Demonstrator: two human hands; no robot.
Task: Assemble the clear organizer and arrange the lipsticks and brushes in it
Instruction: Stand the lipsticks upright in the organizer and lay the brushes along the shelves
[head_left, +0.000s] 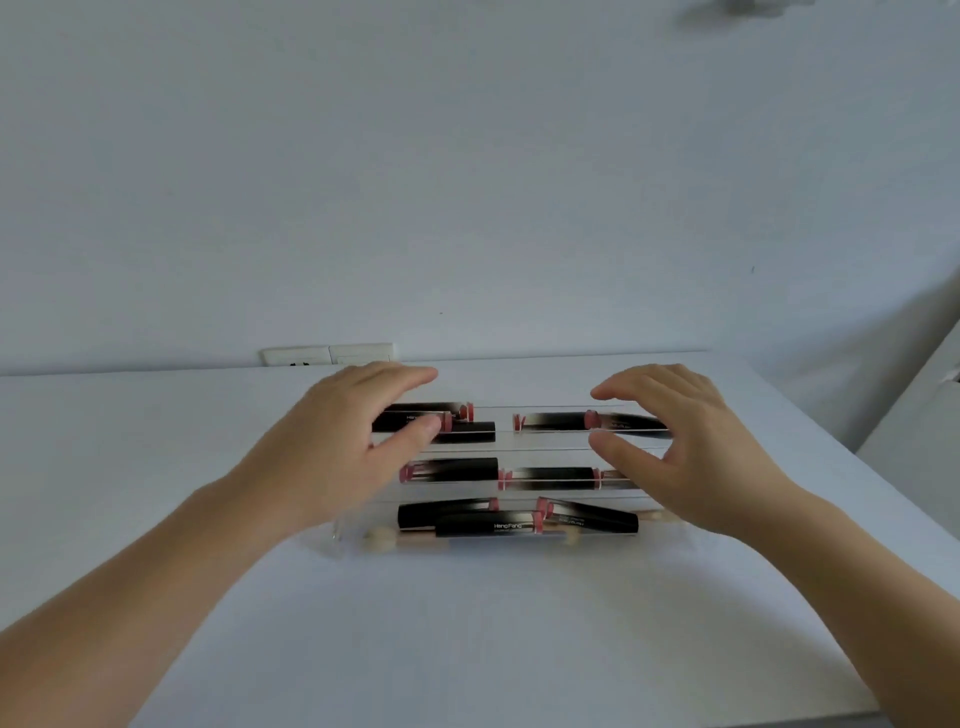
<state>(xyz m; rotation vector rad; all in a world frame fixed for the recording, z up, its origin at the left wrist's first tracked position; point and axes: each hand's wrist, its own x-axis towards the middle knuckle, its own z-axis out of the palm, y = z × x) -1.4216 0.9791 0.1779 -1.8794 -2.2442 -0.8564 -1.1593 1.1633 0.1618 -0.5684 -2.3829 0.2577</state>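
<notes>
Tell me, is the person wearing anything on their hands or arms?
Nothing that shows. The left hand and right hand are bare, with no gloves, rings, watch or bracelets visible. Both forearms are bare to the picture's edge; no sleeve is in view.

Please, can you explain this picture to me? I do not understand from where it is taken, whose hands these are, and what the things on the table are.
There is one picture only. The camera sits on a person's head and looks forward and down, so the two arms reaching in from below belong to that person. No machine is involved.

On the white table stands a clear organizer with stepped tiers. It is transparent, so you mostly see what lies in it: black lipsticks with pink ends on every tier, lying on their sides, and light-coloured brushes in the front row.

The left hand and the right hand are at the two sides of the organizer, with relaxed, spread fingers. Neither holds anything. The picture is slightly blurred, so I cannot tell whether they touch the plastic. Behind the table is a plain wall with a socket.
</notes>
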